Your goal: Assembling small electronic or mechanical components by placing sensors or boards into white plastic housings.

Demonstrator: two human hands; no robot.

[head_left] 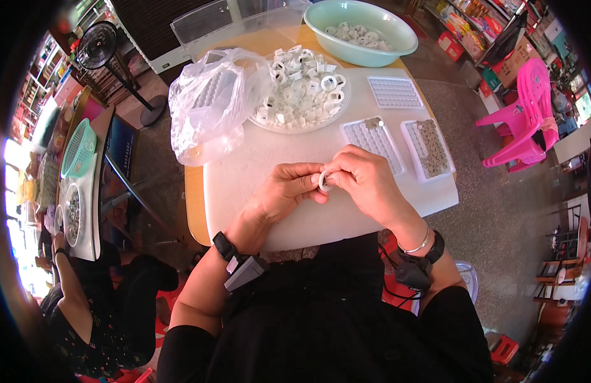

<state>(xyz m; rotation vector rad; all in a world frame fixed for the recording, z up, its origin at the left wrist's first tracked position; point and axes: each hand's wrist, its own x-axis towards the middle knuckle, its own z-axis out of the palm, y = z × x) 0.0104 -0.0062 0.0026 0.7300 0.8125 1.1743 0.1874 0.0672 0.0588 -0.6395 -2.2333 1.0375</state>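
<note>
Over the white tabletop sheet (276, 231), my left hand (286, 191) is closed, thumb and forefinger pinching a small white plastic ring (324, 182). From the other side my right hand (365, 185) meets it, fingertips closed against the same ring; any smaller piece between them is hidden. Ahead of my hands, a heap of similar white plastic rings (298, 96) fills a round clear plate (288, 131). Beyond my right hand lies a white tray (383, 145) with a few small grey pieces at its top. Another white tray (407, 129) beside it is largely covered with small grey pieces (432, 148).
A crumpled clear plastic bag (206, 108) lies left of the plate. A pale green basin (321, 41) with white parts stands at the far right, above a third celled tray (395, 93). A floor fan (101, 48), pink plastic chairs (528, 115) and a seated person (85, 313) surround the table.
</note>
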